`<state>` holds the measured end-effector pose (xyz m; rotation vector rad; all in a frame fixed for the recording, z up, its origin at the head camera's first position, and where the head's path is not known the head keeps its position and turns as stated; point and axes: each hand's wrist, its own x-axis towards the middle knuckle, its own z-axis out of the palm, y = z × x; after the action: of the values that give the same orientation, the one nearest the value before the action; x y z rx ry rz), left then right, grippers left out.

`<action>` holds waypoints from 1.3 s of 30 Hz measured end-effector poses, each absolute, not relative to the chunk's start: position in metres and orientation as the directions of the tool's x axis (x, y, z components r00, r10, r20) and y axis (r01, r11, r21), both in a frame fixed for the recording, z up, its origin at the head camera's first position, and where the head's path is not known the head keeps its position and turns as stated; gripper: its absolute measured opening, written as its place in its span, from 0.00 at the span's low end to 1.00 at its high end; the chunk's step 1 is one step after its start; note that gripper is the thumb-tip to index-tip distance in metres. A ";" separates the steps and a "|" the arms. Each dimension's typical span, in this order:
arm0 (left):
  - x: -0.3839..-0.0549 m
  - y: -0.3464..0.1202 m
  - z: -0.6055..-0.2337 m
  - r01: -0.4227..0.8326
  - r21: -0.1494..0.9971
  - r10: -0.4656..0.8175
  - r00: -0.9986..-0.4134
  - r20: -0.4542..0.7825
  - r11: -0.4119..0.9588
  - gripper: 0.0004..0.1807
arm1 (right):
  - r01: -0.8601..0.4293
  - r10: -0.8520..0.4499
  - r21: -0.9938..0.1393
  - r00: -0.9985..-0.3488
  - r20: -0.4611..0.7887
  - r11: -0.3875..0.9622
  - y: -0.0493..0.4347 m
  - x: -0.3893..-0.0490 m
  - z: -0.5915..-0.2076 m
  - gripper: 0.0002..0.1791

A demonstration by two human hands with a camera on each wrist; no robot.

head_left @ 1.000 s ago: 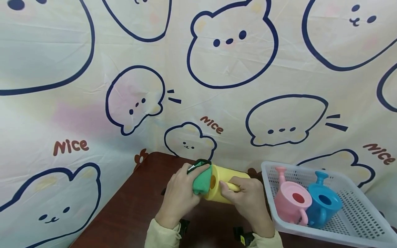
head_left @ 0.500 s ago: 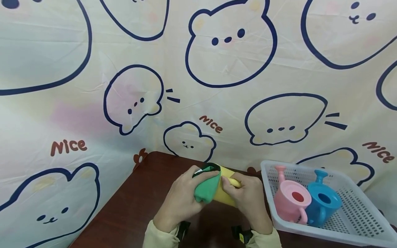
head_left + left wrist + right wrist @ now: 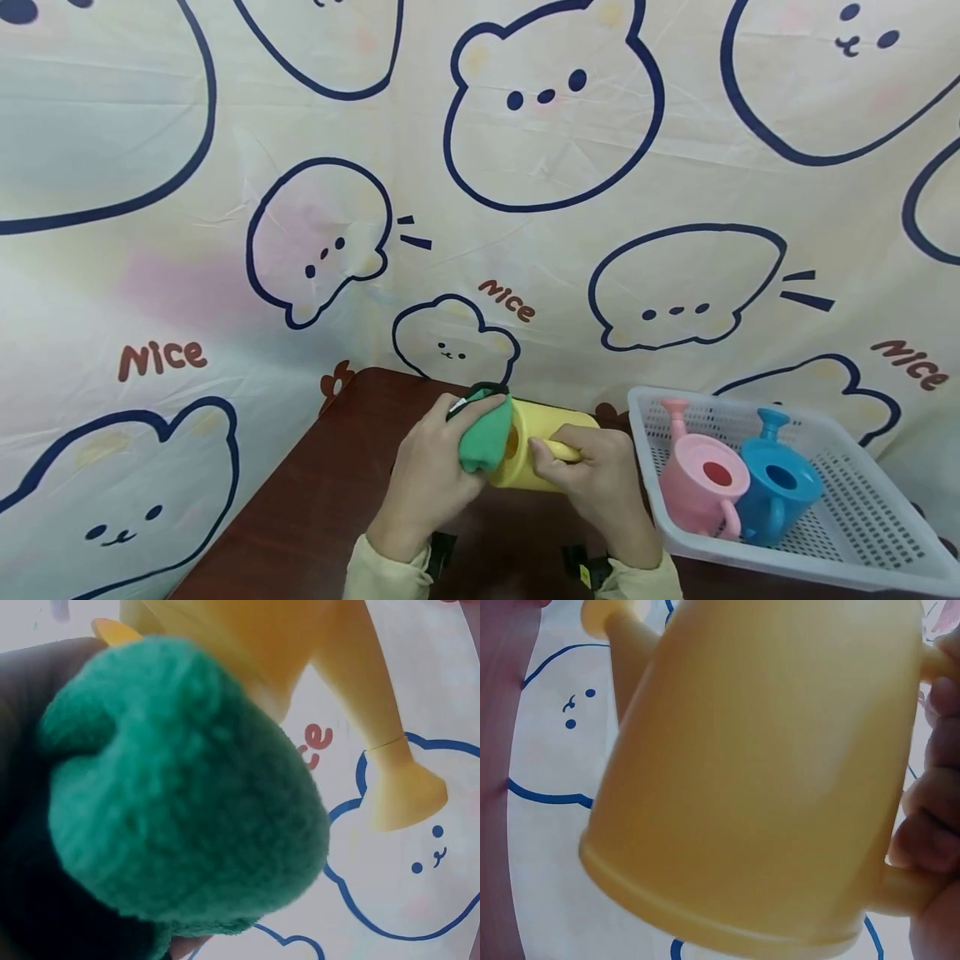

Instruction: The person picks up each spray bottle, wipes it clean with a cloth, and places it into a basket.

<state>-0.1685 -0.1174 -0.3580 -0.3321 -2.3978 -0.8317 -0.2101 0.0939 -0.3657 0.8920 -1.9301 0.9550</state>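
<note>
My right hand point(image 3: 606, 475) grips the handle point(image 3: 564, 452) of a yellow watering can point(image 3: 562, 412), which lies tipped on its side in the air with its opening turned left. In the right wrist view the curled fingers point(image 3: 930, 799) wrap the handle beside the smooth can body point(image 3: 757, 772). A bunched green fuzzy cloth point(image 3: 486, 437) with a dark edge is in my left hand point(image 3: 429, 483), close against the can's opening end. Filling much of the left wrist view, the cloth point(image 3: 187, 787) partly hides the can; its spout point(image 3: 409, 791) shows at right.
On the right stands a pale plastic basket point(image 3: 862, 525) with a pink watering can point(image 3: 705, 492) and a blue watering can point(image 3: 780, 492) inside. A dark red-brown table point(image 3: 300, 517) lies under the hands. Behind it hangs a cartoon-printed curtain point(image 3: 450, 242).
Half a second ago the cloth lay further right, over the can's opening end; now it has come back left and the opening shows again. The right hand keeps its hold on the handle.
</note>
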 end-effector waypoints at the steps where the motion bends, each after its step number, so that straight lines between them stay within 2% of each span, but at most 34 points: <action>1: -0.168 -0.119 -0.358 0.393 0.503 0.031 -0.810 0.585 0.770 0.41 | -0.838 -0.237 -0.291 -0.433 0.870 0.461 0.094 -0.210 -0.366 0.15; 6: -0.169 -0.131 -0.358 0.373 0.621 0.012 -0.863 0.505 0.689 0.39 | -0.852 -0.202 -0.301 -0.415 0.887 0.428 0.095 -0.208 -0.365 0.11; 11: -0.171 -0.144 -0.359 0.371 0.766 0.097 -0.920 0.379 0.525 0.38 | -0.865 -0.135 -0.326 -0.401 0.906 0.381 0.100 -0.207 -0.364 0.09; 19: -0.172 -0.143 -0.360 0.395 0.819 0.233 -0.917 0.324 0.416 0.40 | -0.852 0.060 -0.330 -0.336 0.940 0.407 0.106 -0.214 -0.368 0.10; 26: -0.166 -0.125 -0.354 0.432 0.821 0.299 -0.894 0.334 0.373 0.43 | -0.764 0.193 -0.493 -0.456 0.869 0.415 0.107 -0.211 -0.365 0.08; 34: -0.161 -0.111 -0.351 0.488 0.784 0.328 -0.866 0.378 0.384 0.45 | -0.752 0.210 -0.513 -0.469 0.858 0.415 0.106 -0.211 -0.364 0.08; 39: -0.159 -0.110 -0.350 0.493 0.782 0.350 -0.860 0.371 0.382 0.45 | -0.760 0.154 -0.509 -0.492 0.857 0.404 0.106 -0.210 -0.362 0.11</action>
<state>-0.1586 -0.1100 -0.3498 -0.7641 -2.4885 -1.4848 -0.2101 0.1059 -0.3622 0.5312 -1.7348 1.2368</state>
